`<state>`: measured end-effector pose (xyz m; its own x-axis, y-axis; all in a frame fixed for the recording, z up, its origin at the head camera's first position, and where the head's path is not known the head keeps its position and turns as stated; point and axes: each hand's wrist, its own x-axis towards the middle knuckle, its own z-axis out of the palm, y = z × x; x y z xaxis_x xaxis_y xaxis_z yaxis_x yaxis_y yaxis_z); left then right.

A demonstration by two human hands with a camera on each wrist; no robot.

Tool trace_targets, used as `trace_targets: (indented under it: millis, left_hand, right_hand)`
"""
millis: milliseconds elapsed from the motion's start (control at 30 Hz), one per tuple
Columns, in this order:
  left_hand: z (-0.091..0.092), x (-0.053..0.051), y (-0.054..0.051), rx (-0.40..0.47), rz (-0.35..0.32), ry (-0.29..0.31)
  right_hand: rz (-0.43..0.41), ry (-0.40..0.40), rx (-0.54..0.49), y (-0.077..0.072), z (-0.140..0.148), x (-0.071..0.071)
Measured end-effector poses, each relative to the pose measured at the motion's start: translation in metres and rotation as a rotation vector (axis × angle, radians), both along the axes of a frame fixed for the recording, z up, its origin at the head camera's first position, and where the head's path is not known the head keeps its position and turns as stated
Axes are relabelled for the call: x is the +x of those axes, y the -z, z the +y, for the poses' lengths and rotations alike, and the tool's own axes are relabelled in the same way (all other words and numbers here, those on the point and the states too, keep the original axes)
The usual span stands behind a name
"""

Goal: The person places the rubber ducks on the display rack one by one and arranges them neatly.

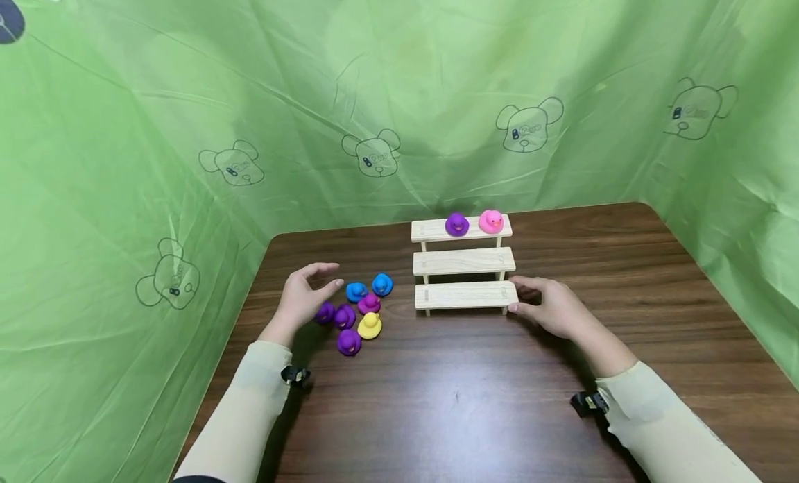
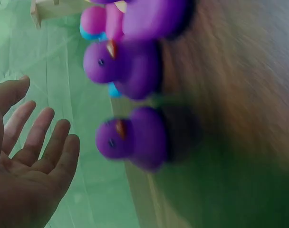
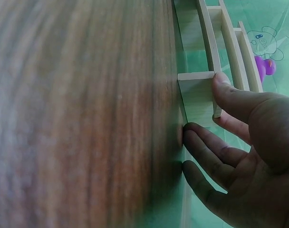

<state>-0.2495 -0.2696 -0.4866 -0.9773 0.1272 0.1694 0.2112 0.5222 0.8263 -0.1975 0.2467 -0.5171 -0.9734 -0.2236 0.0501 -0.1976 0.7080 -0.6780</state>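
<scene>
Framing left hand (image 1: 299, 295), right hand (image 1: 554, 309) — head view only.

seven ducks (image 1: 345, 317) lie left of the stand (image 1: 465, 261), two more ducks (image 1: 457, 225) on its back shelf (image 1: 429, 230).

Matt wooden shelf (image 1: 465, 261), smooth plastic-looking ducks (image 1: 370, 326)

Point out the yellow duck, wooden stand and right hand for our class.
Yellow duck (image 1: 370, 327), head view: its body.
Wooden stand (image 1: 464, 261), head view: the bare middle shelf.
Right hand (image 1: 557, 309), head view: back of the hand.
</scene>
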Motion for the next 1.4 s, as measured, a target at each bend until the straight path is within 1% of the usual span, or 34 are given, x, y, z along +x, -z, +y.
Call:
trace_targets:
  millis: [233,400,533,700,767,1000,1100,1267,1400]
  left_hand:
    - [-0.025,0.018,0.007,-0.064,-0.148,0.024]
    - [-0.035,0.027,0.014,-0.084,-0.187,0.036]
    - [-0.038,0.03,0.02,-0.084,-0.198,0.047]
    - [-0.042,0.032,0.025,-0.075,-0.186,0.058]
    - [-0.043,0.032,0.026,-0.074,-0.182,0.054]
    - [-0.045,0.036,0.032,-0.08,-0.168,0.007]
    - [-0.044,0.036,0.034,-0.069,-0.144,0.002]
    - [-0.043,0.035,0.037,-0.103,-0.086,-0.015]
    - [-0.043,0.035,0.038,-0.117,-0.07,-0.026]
  right_hand:
    - [-0.003,-0.004,0.004,-0.001,0.0,-0.001]
    - [-0.008,0.006,0.004,-0.001,0.0,0.0]
    - [-0.008,0.008,0.005,-0.001,0.0,0.0]
    - [0.003,-0.002,-0.002,0.001,0.001,0.0]
    - [0.009,-0.004,-0.003,0.001,0.001,-0.001]
    - [0.011,-0.005,0.001,0.0,0.001,0.0]
    - [0.009,-0.002,0.002,0.0,0.001,0.0]
    - [0.008,0.001,0.004,0.0,0.0,0.0]
    - [0.001,0.002,0.006,-0.001,0.001,0.0]
